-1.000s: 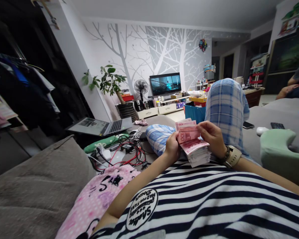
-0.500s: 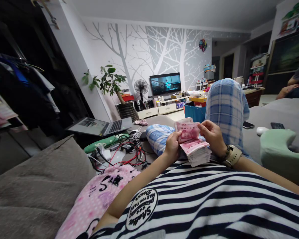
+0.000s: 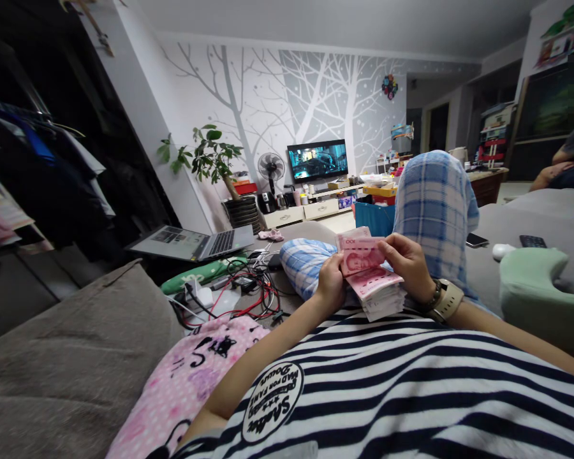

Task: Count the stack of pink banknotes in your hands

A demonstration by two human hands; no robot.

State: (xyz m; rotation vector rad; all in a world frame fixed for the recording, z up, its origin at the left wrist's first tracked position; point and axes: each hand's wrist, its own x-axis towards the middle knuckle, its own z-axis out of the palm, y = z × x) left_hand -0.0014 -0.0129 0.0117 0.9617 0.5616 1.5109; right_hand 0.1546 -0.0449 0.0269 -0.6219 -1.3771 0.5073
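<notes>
Banknotes (image 3: 363, 255) btwn both hands, knee (image 3: 435, 191) adjacent

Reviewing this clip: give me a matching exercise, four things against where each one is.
Things:
1. pink banknote stack
2. open silver laptop
3. flat-screen television
4. beige wristwatch

Places:
A. against the tree-patterned wall
B. on the right wrist
C. between the left hand and right hand
D. left of the tangled cables

Pairs: 1-C, 2-D, 3-A, 4-B
</notes>
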